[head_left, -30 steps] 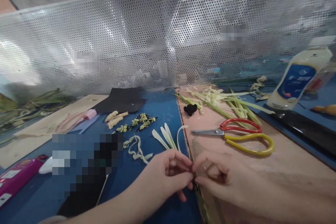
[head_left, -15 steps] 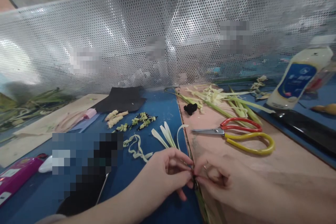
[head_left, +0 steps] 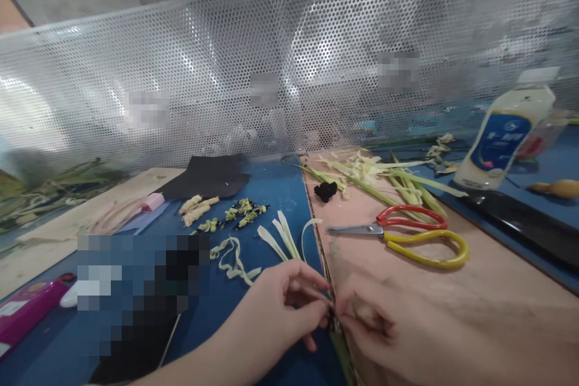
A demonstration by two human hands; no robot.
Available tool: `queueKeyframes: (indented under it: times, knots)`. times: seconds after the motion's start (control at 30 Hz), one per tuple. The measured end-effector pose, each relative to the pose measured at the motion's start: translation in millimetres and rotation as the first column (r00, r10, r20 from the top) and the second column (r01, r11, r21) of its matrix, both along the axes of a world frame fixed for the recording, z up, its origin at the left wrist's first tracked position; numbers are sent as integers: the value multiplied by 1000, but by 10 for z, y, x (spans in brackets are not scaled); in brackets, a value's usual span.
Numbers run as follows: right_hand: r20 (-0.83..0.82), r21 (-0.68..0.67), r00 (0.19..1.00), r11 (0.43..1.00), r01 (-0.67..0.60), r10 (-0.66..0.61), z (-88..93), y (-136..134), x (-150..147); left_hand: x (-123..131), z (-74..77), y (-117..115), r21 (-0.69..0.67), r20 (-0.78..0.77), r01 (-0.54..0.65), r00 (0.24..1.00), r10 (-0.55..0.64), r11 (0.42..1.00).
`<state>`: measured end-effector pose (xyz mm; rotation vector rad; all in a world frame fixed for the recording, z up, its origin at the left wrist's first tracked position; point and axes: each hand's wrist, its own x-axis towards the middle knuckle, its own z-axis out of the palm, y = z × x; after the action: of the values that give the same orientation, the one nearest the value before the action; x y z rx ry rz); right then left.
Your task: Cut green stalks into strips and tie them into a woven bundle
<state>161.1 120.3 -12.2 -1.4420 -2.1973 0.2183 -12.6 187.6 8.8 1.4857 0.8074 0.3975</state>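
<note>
Hands are meeting at the near edge of the bench, fingertip to fingertip, over a narrow green leaf strip (head_left: 340, 347). Left hand (head_left: 283, 307) is pinching with thumb and forefinger closed tight on the strip's upper end; right hand (head_left: 384, 325) is pinching the same end from the opposite side, so that the two grips are touching. Strip is lying with its long axis running toward the viewer, its free length trailing down and out of view below the fingers, along the seam where the blue mat (head_left: 235, 313) is meeting the pink board (head_left: 407, 289). Neither hand is nearer: the held point is sitting midway between them. Beyond the left hand, pale cut strips (head_left: 283, 238) are lying loose on the mat, well apart from the grip. Scissors (head_left: 402, 235), with red and yellow handles, are resting on the board, nearer the right hand, blades pointing left. Farther back, a heap of green stalks (head_left: 384, 178) and a white bottle (head_left: 506, 139) are standing clear of the work.
</note>
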Motion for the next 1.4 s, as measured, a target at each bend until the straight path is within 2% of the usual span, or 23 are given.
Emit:
queueKeyframes:
  times: [0.17,0.3,0.5,0.67,0.8,0.9,1.07,1.27,1.4]
  knots:
    - [88,159,996,987,18,-33,-58,-13,-30,-3,57,-37,26,-50,2,999,-1,1000]
    - [192,315,977,949,24,-89,-78,-20,-29,-3,77,-30,20,-34,3,999,-3,1000]
    - [197,365,971,929,59,-139,-199,-15,-81,12,94,-9,-1,-19,7,1000,-7,1000]
    - [187,320,979,947,22,-86,-161,-27,-81,6,56,11,6,-25,10,1000,-10,1000]
    - [62,142,998,990,-22,13,13,-15,-23,-2,69,-4,-7,-23,19,1000,-20,1000]
    - [-11,57,1000,998,20,-19,109,42,20,0,99,-18,-23,-21,16,1000,-16,1000]
    - [-123,-74,990,995,64,-73,143,81,46,0,100,-18,-21,-2,16,1000,-16,1000]
    - [-157,-91,986,995,50,-64,179,-35,-20,-10,92,-14,-8,11,17,1000,-17,1000]
    - [-145,-114,988,993,40,-57,127,-15,-51,-3,67,-4,-2,24,19,1000,-19,1000]
